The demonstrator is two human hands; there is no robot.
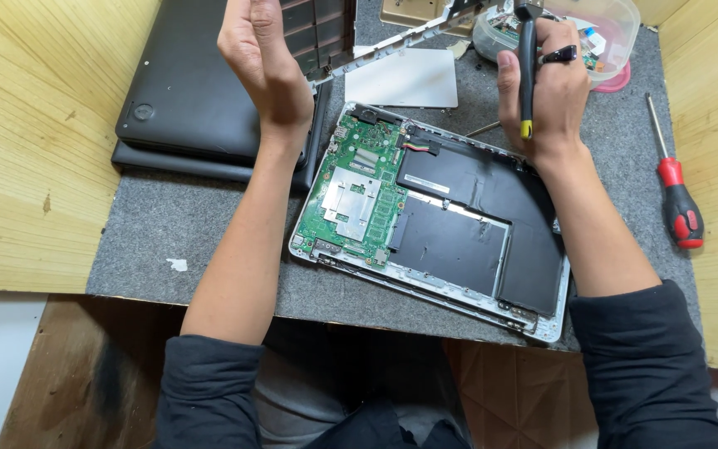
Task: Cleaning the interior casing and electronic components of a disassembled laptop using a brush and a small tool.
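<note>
An opened laptop base (492,299) lies on the grey mat, showing a green circuit board (359,191) on its left and a black battery (475,216) on its right. My left hand (263,66) holds up the lifted keyboard cover (326,37) by its left side, above the base. My right hand (542,87) grips the cover's right end together with a black tool with a yellow tip (527,75). A black ring sits on one finger of that hand.
Two closed black laptops (184,100) are stacked at the back left. A red-handled screwdriver (676,195) lies at the right. A clear tub of parts (600,33) stands at the back right. Wooden walls enclose the mat (168,233).
</note>
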